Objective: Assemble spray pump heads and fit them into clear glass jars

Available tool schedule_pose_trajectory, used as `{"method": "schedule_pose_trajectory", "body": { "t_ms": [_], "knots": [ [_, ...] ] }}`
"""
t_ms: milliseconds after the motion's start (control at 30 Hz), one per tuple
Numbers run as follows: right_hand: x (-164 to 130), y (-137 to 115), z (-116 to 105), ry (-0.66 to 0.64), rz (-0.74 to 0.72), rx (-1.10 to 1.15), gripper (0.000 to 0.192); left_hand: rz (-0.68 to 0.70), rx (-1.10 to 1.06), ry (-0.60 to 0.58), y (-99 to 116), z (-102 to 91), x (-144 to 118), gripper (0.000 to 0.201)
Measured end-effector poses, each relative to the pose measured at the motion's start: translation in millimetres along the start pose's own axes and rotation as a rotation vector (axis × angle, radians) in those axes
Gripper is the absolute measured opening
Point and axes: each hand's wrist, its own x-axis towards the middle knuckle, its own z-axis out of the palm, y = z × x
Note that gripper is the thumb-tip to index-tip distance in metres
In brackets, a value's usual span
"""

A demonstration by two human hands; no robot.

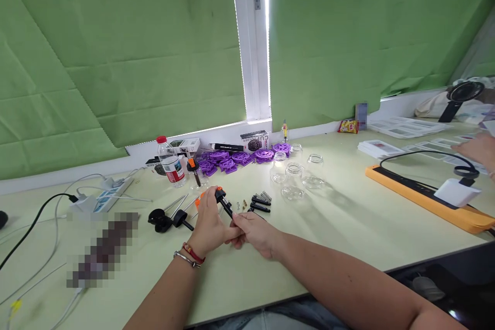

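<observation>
Above the near middle of the table, my left hand (209, 221) curls around a black plastic part with a round cap end and a slim stem (225, 203). My right hand (257, 232) closes on the stem's lower end, and the fingertips of both hands meet there. Something orange (199, 200) shows partly behind my left fingers. Just beyond my right hand lie black plastic tubes (261, 204), metal springs (264, 197) and small brass-coloured pieces (245, 203). Left of my left hand are black caps (160, 220), a black stemmed cap (182, 219) and thin metal rods (176, 202).
Several glass jars (293, 183) stand right of centre. Behind are purple plastic pieces (228, 165) and a red-capped bottle (170, 162). A power strip (112, 196) with cables is at left, an orange-and-black bar (417, 196) at right. Another person's hand (477, 149) reaches in at far right.
</observation>
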Motion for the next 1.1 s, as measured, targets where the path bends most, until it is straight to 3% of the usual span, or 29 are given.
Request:
{"method": "schedule_pose_trajectory", "body": {
  "t_ms": [100, 367, 667, 767, 900, 1100],
  "knots": [
    [0, 3, 1, 0.01, 0.003, -0.023, 0.048, -0.038, 0.033, -0.009, 3, 1.8, -1, 0.093],
    [1, 2, -2, -0.005, 0.011, -0.057, 0.05, -0.077, 0.14, -0.007, -4, 6.8, 0, 0.091],
    [5, 3, -5, -0.024, 0.049, -0.111, 0.045, -0.131, 0.267, -0.02, 7, 4.7, 1, 0.083],
    [8, -2, -11, 0.032, 0.021, -0.298, 0.035, -0.108, 0.297, -0.012, 8, 6.8, 0, 0.083],
    [10, -7, -22, 0.201, -0.219, -0.691, 0.022, -0.065, 0.332, -0.006, 9, 12.1, 0, 0.08],
    [6, -11, -25, 0.179, -0.365, -0.958, 0.03, -0.123, 0.388, -0.035, 2, 15.9, 2, 0.077]
  ]
}}
